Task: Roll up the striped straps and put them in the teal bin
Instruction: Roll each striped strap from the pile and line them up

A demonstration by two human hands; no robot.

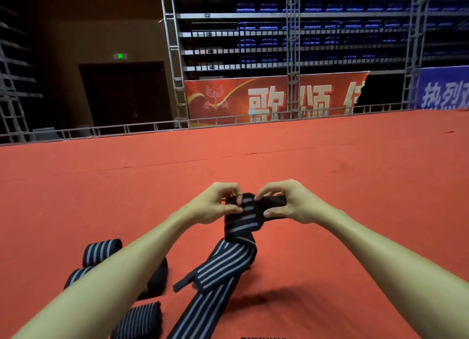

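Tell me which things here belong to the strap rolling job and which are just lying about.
Job: left hand, right hand, striped strap being rolled, rolled straps.
Just there: red banner, blue seats, metal truss, doorway.

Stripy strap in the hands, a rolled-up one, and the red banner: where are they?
striped strap (229, 265), head view, on its loose unrolled length.
rolled strap (101, 250), head view, on its striped side.
red banner (223, 97), head view, on its left part.

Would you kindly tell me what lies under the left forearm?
Striped rolls show left of the forearm, a dark bundle right of it, all on the red carpet. Whether they join underneath is covered.
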